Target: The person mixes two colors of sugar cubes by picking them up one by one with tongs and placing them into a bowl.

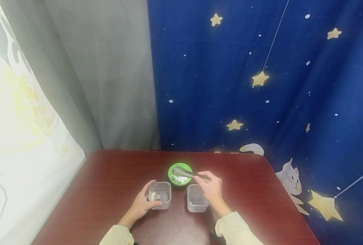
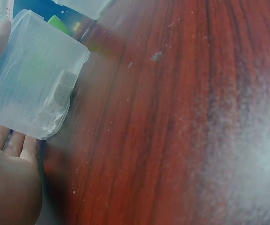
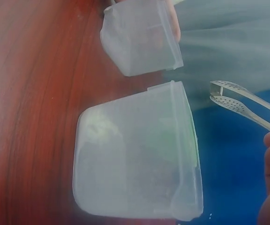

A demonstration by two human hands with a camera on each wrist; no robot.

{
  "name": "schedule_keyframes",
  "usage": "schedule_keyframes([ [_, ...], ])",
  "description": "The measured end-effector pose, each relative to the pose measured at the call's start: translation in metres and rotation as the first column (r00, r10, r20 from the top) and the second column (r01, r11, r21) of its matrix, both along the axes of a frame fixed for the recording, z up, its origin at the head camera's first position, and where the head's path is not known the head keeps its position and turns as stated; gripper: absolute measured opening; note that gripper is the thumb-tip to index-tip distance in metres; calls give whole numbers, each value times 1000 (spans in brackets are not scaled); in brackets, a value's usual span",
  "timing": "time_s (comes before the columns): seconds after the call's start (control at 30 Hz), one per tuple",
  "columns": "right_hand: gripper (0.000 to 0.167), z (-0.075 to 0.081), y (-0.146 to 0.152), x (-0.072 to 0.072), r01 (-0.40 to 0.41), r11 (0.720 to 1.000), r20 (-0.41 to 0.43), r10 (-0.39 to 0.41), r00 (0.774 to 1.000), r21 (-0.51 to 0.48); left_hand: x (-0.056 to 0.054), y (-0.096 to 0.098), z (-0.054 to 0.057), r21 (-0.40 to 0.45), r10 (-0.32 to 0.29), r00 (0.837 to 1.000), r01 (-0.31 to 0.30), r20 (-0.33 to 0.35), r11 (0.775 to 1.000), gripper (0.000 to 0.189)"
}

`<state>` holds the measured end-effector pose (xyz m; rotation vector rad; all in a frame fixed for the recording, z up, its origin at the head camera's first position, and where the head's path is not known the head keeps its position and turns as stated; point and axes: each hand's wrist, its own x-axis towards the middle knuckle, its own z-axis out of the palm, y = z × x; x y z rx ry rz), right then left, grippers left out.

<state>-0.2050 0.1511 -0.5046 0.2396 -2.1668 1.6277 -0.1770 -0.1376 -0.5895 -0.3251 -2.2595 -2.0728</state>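
My left hand (image 1: 141, 203) grips the left clear plastic container (image 1: 166, 205), thumb at its near side and fingers around its left side. Small greyish-white pieces (image 1: 157, 196) lie at the bottom of that container; they also show through its wall in the left wrist view. In my right hand (image 1: 212, 189) are metal tongs (image 3: 237, 108) with perforated ends, raised over the green bowl (image 1: 170, 176). A small piece (image 3: 215, 89) appears pinched between the tips. White pieces (image 1: 184, 180) lie inside the bowl. Below my right hand stands the second clear container (image 1: 196, 208), partly covered by it.
The containers and bowl stand on a dark red wood-grain table (image 1: 114, 177). Behind it hang a grey curtain (image 1: 108, 85) and a blue curtain (image 1: 206, 85) with stars. A white curtain (image 1: 22, 136) hangs along the left.
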Motion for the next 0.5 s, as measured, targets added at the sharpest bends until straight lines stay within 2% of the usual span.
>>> schedule_keyframes([
  [0.23,23,-4,2,1,27,999,14,-27,1000,27,2,-1,-2,-11,-5,1000,5,10,1000,93],
  [0.5,19,-9,4,-1,77,996,1,-77,997,34,-1,1,-4,-22,-4,1000,3,-29,1000,94],
])
